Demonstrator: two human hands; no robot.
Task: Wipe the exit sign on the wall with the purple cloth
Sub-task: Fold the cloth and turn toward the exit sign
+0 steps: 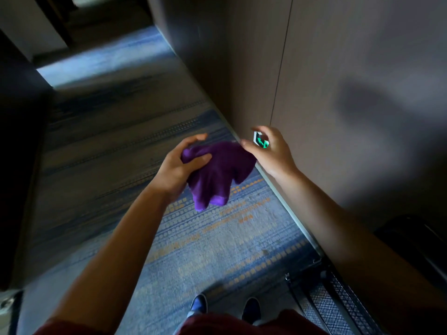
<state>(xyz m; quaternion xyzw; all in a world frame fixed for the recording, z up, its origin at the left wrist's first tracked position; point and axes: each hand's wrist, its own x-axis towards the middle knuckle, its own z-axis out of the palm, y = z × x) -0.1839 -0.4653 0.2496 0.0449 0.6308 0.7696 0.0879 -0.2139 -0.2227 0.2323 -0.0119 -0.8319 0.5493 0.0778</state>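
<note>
A bunched purple cloth (217,172) hangs between my hands, above the carpet. My left hand (180,165) grips its left side, fingers wrapped into the fabric. My right hand (268,151) pinches the cloth's upper right corner with the fingertips. Low on the brown wall, just above the skirting, sits a small exit sign (260,139) with a white frame and a glowing green face. Most of it is hidden behind my right hand, which is in front of it; whether the hand touches the sign I cannot tell.
I stand in a corridor with blue, grey and orange patterned carpet (217,238). The brown panelled wall (338,68) runs along my right. A dark wire-mesh cart or basket (324,303) stands at the lower right by the wall. My shoes (225,308) show at the bottom.
</note>
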